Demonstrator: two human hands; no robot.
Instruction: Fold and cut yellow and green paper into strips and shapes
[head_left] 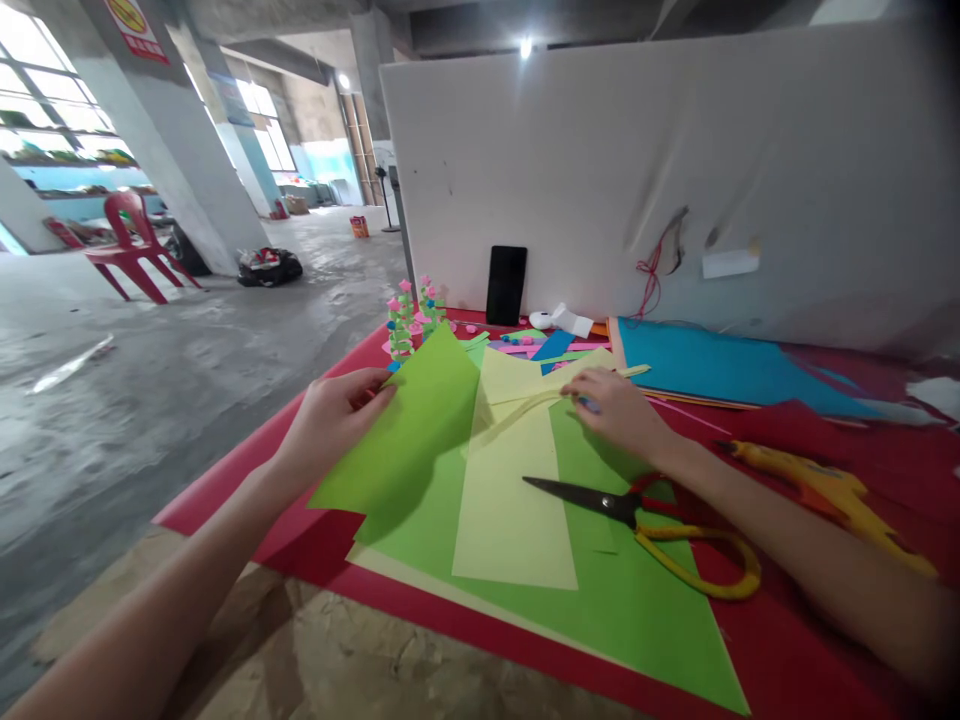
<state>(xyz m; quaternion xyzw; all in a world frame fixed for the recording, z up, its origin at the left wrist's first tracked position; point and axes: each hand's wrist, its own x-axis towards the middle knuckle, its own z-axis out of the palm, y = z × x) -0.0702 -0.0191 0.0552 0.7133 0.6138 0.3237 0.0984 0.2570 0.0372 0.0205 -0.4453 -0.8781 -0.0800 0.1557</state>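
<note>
My left hand (341, 410) pinches the edge of a bright green paper sheet (420, 420), which is lifted and tilted. My right hand (611, 405) is closed on a thin pale yellow paper strip (525, 410), one end of which sticks out past the fingers. Under the hands lies a larger green sheet (630, 620) with a pale yellow rectangle of paper (514, 520) on it. Scissors (615, 505) with yellow and red handles rest partly open on the green sheet, just below my right wrist.
A yellow glue gun (817, 485) lies beyond my right forearm. Blue sheets (712, 360) are stacked at the back right. Paper flowers (409, 320), coloured strips (551, 348) and a black phone (506, 285) leaning on the white board (585, 170) stand along the back of the red-covered table (330, 550).
</note>
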